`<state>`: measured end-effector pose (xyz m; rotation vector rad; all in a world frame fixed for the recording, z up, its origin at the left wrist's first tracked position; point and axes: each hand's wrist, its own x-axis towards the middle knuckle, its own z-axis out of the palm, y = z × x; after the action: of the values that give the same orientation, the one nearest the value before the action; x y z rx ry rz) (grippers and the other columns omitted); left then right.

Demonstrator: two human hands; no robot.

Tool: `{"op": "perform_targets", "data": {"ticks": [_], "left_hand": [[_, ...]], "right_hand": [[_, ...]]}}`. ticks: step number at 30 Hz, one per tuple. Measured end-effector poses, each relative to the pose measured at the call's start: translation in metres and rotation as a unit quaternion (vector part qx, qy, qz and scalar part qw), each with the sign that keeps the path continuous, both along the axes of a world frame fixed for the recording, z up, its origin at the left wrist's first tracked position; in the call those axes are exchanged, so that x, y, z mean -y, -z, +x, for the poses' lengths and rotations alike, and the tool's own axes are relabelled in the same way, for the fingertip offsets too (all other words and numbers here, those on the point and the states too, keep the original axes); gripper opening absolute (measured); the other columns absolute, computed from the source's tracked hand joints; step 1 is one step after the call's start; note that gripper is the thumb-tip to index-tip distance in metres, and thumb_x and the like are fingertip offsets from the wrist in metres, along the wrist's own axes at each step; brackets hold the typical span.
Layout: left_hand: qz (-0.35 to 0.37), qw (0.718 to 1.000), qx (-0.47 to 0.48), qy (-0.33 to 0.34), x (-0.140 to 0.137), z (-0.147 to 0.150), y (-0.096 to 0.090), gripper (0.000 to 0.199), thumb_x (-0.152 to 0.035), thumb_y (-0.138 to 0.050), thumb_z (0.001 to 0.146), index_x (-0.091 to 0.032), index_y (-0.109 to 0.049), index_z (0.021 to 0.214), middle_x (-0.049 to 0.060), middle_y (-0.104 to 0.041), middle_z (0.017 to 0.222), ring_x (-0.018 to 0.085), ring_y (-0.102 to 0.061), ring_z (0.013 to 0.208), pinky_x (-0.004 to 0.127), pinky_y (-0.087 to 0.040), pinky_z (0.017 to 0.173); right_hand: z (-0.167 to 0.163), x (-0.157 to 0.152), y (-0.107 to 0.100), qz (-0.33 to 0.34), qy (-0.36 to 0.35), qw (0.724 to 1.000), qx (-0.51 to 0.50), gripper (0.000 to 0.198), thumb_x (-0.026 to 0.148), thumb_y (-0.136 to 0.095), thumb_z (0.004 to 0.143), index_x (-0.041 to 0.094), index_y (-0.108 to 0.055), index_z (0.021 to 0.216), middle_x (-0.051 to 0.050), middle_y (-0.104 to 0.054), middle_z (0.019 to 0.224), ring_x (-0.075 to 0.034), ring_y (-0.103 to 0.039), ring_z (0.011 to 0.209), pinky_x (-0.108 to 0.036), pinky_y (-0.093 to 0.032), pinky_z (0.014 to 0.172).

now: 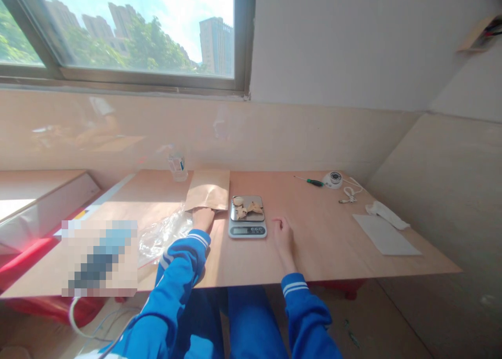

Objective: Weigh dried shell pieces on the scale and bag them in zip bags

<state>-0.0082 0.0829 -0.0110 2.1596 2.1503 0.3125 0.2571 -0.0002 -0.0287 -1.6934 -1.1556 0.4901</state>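
My left hand (203, 219) reaches into the mouth of a brown paper bag (209, 189) that lies flat on the table; its fingers are hidden inside. To the right of the bag sits a small digital kitchen scale (247, 232) with a silver plate and grey body. Several dried tan pieces (249, 209) rest on the plate, their exact kind unclear. My right hand (284, 238) is on the table just right of the scale, apart from it, with fingers curled in and nothing visible in them. A crumpled clear plastic bag (167, 236) lies beside my left wrist.
A clear cup (178, 168) stands behind the plastic bag. At the back right are a green-handled screwdriver (315, 182), a white dome camera (333, 180) and its cable (350, 193). A white sheet (386, 235) and a white wrapped item (387, 215) lie at the right.
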Motion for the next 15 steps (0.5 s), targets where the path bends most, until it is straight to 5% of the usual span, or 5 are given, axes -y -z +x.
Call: {"op": "perform_targets", "data": {"ticks": [5,15], "left_hand": [[0.025,0.998,-0.038,-0.038,0.015,0.002,0.001,0.035,-0.017,-0.038,0.086,-0.005,-0.071,0.087,0.025,-0.065,0.095,0.035,-0.056,0.106,0.049,-0.038,0.092],[0.056,0.997,0.019,-0.046,0.023,-0.004,-0.012,0.029,-0.019,-0.042,0.084,-0.009,-0.065,0.098,0.017,-0.068,0.095,0.025,-0.062,0.092,0.034,-0.046,0.082]], "right_hand": [[0.001,-0.002,0.003,0.009,0.001,1.0,0.002,0.031,0.033,-0.036,0.08,0.02,-0.064,0.08,-0.007,-0.07,0.081,-0.022,-0.061,0.068,-0.028,-0.041,0.058],[0.0,-0.005,0.006,-0.002,-0.003,1.0,0.002,0.03,0.033,-0.035,0.081,0.022,-0.062,0.082,-0.007,-0.071,0.086,-0.023,-0.063,0.08,-0.03,-0.044,0.067]]}}
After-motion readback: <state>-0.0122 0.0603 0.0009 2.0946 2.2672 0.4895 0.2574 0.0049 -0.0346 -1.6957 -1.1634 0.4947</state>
